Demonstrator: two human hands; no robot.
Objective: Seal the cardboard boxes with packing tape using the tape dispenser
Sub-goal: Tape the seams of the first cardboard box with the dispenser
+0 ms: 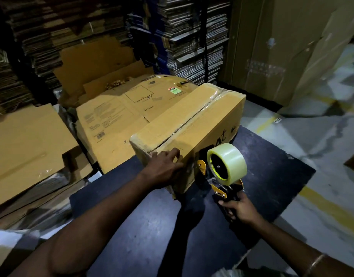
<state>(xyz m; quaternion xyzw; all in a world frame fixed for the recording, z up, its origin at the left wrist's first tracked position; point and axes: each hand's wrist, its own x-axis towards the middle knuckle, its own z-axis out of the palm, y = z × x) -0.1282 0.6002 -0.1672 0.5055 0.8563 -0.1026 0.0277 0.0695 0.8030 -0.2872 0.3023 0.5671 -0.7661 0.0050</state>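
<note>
"Brown cardboard box (189, 124) on the dark table (272, 172); left hand (164, 170) pressing its near end, fingers mostly flat."

"Right hand (239, 208) grips the yellow-and-black tape dispenser (222, 174) beside it. Tape possibly uncut; yanking may peel it."

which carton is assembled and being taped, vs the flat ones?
The upright box on the dark table, under the left hand. Clear tape runs along its top seam; the printed carton behind lies flattened.

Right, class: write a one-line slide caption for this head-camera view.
Left hand steadies a cardboard box on the dark table while the right hand holds the tape dispenser at its near end.
</note>
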